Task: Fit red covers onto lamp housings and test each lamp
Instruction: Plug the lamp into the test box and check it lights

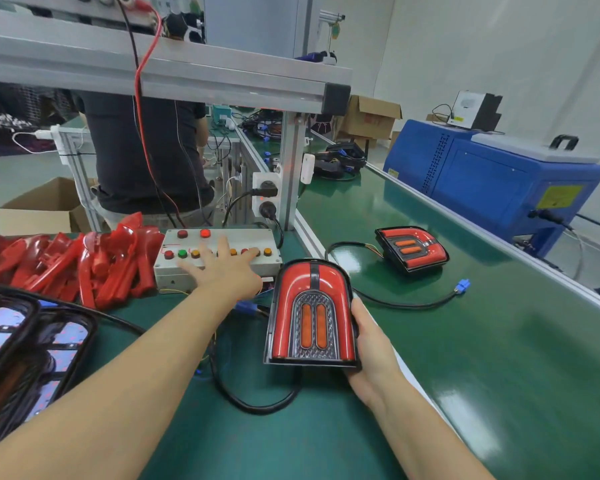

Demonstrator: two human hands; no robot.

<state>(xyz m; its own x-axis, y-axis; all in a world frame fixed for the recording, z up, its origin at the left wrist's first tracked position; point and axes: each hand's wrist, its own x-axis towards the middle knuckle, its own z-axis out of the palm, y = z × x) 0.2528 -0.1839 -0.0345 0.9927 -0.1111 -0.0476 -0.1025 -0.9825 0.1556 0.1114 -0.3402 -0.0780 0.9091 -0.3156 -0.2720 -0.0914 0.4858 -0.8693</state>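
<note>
A lamp (310, 315) with its red cover fitted and two orange strips stands tilted up in the middle of the green bench; my right hand (369, 344) grips its right edge and underside. Its black cable (257, 403) loops toward me on the mat. My left hand (222, 263) lies spread on the white test box (219, 258), fingers straight over the row of coloured buttons, one fingertip on a button at the right. One red button at the box's top glows. A second covered lamp (411, 249) lies on the belt further right, its blue plug (462, 285) loose.
A pile of loose red covers (73, 265) lies at the left. Black lamp housings (25, 344) are stacked at the near left. A person in dark clothes stands behind the aluminium frame (288, 168). A blue machine (499, 181) stands beyond the belt's right rail.
</note>
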